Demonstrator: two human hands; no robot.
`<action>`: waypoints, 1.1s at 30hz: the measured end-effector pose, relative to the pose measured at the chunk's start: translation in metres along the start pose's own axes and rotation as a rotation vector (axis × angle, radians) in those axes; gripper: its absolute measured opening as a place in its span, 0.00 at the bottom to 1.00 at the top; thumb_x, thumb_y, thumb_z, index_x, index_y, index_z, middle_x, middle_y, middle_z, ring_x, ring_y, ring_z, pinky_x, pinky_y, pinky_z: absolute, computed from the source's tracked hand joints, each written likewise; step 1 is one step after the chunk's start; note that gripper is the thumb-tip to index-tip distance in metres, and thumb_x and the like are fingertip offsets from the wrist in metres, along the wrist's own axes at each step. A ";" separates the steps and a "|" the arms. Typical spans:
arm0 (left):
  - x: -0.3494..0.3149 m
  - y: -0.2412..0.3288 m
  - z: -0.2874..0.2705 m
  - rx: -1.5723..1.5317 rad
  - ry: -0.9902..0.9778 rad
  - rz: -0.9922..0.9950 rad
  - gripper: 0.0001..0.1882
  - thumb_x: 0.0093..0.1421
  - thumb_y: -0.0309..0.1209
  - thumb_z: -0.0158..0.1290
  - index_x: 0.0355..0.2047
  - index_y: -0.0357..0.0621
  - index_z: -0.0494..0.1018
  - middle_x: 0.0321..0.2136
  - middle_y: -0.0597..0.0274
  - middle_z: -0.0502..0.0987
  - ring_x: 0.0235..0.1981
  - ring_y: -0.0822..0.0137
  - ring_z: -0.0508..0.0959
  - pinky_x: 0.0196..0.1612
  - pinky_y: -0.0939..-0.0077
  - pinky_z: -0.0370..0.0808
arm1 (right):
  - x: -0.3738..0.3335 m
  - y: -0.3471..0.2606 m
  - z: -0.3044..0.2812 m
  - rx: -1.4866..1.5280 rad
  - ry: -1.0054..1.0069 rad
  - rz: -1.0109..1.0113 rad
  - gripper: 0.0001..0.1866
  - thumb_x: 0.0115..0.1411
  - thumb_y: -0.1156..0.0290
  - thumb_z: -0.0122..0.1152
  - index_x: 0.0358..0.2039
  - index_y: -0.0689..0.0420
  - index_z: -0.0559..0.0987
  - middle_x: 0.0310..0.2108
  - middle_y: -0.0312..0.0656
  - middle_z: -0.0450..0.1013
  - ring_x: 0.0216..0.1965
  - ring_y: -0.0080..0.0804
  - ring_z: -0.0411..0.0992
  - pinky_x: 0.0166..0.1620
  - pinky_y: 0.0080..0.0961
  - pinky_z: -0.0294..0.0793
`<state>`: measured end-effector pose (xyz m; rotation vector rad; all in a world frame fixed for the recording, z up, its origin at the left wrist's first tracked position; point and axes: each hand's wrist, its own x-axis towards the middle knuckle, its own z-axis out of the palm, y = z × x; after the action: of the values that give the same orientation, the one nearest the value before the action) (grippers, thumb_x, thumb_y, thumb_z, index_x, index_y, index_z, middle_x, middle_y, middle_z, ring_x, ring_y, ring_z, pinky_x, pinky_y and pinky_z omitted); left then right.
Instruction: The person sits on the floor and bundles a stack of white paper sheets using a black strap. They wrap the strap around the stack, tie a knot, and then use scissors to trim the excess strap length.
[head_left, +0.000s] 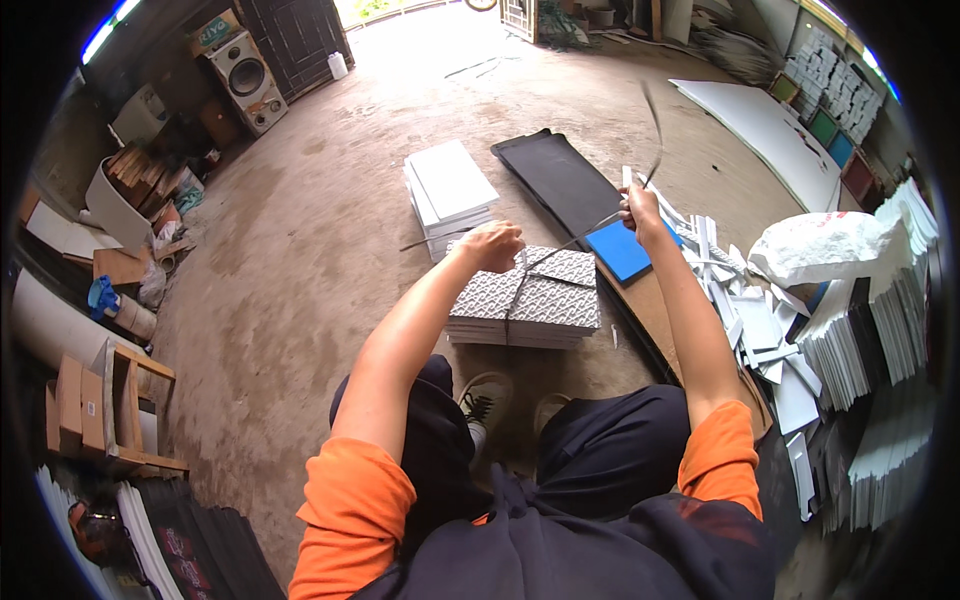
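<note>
Between my feet and my hands lies a stack of boards [560, 310], its top sheet printed in a grey and white pattern. A dark flat strap [575, 240] runs round the stack and crosses on top. My left hand [492, 246] is closed on one part of the strap, and a short end pokes out to its left. Up and to the right, my right hand [642, 208] grips the other part, its loose tail rising above the fist. The strap is stretched between the stack and my right hand. Just beyond my left hand stands a stack of white boards [450, 180].
A long black sheet [565, 175] and a blue panel [622, 250] lie right of the stack. White offcuts [760, 320] and a white sack [825, 243] are heaped farther right. A wooden stool frame [125, 410] stands at left, a large white panel [765, 135] at far right.
</note>
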<state>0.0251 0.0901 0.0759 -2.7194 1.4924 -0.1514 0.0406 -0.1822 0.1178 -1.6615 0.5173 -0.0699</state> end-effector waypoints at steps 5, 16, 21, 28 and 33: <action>-0.008 -0.003 -0.003 -0.416 0.024 -0.064 0.08 0.44 0.31 0.47 0.23 0.40 0.72 0.26 0.52 0.71 0.33 0.58 0.73 0.36 0.66 0.70 | -0.058 0.009 0.020 -0.653 -0.396 0.123 0.27 0.52 0.54 0.50 0.43 0.66 0.68 0.42 0.54 0.67 0.26 0.36 0.75 0.23 0.25 0.73; 0.003 -0.031 0.008 -2.326 0.643 -0.801 0.08 0.51 0.34 0.39 0.29 0.46 0.61 0.15 0.71 0.58 0.15 0.75 0.57 0.21 0.82 0.58 | -0.039 0.068 0.113 -0.386 -0.577 -0.462 0.31 0.44 0.69 0.61 0.49 0.65 0.61 0.42 0.52 0.69 0.45 0.37 0.67 0.49 0.26 0.64; -0.007 -0.032 0.009 -2.430 0.600 -0.728 0.08 0.50 0.34 0.38 0.29 0.45 0.59 0.14 0.71 0.55 0.15 0.75 0.55 0.20 0.80 0.56 | -0.044 0.069 0.150 -0.105 -0.796 -0.255 0.31 0.43 0.72 0.61 0.48 0.64 0.60 0.41 0.49 0.69 0.43 0.30 0.68 0.46 0.23 0.65; -0.012 -0.043 0.019 -2.447 0.644 -0.626 0.11 0.51 0.36 0.37 0.30 0.42 0.60 0.18 0.66 0.59 0.20 0.71 0.60 0.26 0.76 0.62 | -0.044 0.075 0.174 -0.135 -0.637 -0.367 0.19 0.47 0.72 0.59 0.39 0.62 0.66 0.32 0.42 0.73 0.34 0.24 0.71 0.38 0.19 0.68; -0.018 -0.045 0.030 -2.086 0.554 -0.670 0.16 0.52 0.37 0.40 0.38 0.40 0.61 0.34 0.57 0.65 0.38 0.66 0.67 0.44 0.72 0.64 | -0.032 0.080 0.165 -0.072 -0.523 -0.380 0.19 0.46 0.70 0.60 0.39 0.61 0.70 0.28 0.43 0.75 0.32 0.27 0.73 0.36 0.22 0.69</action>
<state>0.0566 0.1295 0.0482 -4.8430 0.1411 1.7350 0.0443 -0.0231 0.0215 -1.7454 -0.1948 0.1053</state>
